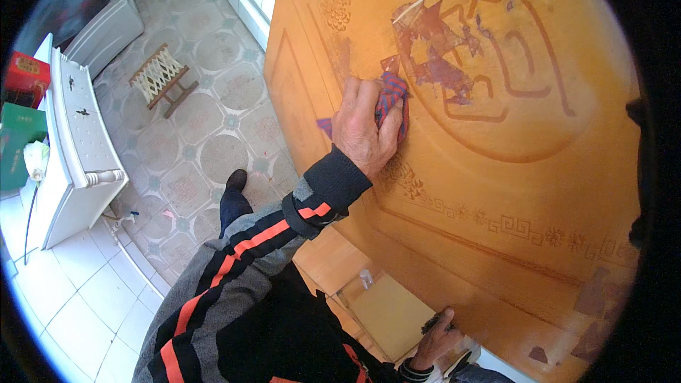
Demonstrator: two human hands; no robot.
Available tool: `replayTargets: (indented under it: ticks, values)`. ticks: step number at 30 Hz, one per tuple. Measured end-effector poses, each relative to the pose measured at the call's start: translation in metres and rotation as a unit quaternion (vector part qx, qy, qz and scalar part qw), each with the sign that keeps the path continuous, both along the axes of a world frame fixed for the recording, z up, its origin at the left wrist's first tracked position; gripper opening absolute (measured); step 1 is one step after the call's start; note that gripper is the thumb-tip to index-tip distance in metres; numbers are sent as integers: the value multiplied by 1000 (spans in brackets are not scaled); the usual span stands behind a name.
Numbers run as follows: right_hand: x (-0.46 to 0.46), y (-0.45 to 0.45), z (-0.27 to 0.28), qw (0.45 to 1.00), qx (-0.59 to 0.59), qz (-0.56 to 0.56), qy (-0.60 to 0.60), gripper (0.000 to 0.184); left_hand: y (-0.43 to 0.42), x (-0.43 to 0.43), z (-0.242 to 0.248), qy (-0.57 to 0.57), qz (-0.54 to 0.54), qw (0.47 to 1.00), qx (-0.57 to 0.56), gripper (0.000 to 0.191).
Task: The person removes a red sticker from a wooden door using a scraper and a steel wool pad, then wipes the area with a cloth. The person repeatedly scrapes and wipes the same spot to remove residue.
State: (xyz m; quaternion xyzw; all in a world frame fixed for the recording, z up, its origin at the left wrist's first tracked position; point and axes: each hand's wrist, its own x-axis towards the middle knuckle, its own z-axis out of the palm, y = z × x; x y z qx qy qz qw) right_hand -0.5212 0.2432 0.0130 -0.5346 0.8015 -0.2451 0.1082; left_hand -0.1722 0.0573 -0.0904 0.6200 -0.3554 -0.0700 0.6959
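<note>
My left hand [367, 122] presses a bunched red-and-blue striped cloth [392, 98] against an orange-brown wooden door [511, 181] with carved borders. A loose tip of the cloth sticks out on the hand's other side. Just beyond the fingers, torn reddish-purple remnants [439, 56] of paper or film cling to the door's rounded centre panel. Lower down, my right hand [439, 338] has its fingers around a small dark, bristly object [433, 323], whose kind I cannot make out. That hand is close to the door's lower part, partly in shadow.
A folding stool [159, 77] with a woven cord seat stands on the patterned tile floor [213, 111]. At the left, a white cabinet [80, 111] carries a red box [26, 78] and a green box [21, 141]. A yellowish board [393, 314] lies below the door.
</note>
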Motion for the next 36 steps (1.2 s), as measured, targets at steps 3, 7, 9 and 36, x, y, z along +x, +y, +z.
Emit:
replayTargets:
  ticks: [3,7,9,36]
  values:
    - [-17,3,-10,998,-15,9,58,54,8,-8,-3,24,-22,999,17,17]
    - [-30,2,-25,989,-63,21,133,57,8,-5,8,-18,-25,999,-27,18]
    - [-28,3,-24,993,-59,47,92,59,1,4,16,-61,-26,993,-95,19]
    - [12,-3,-7,991,-24,53,118,78,-23,51,18,-55,8,998,28,13]
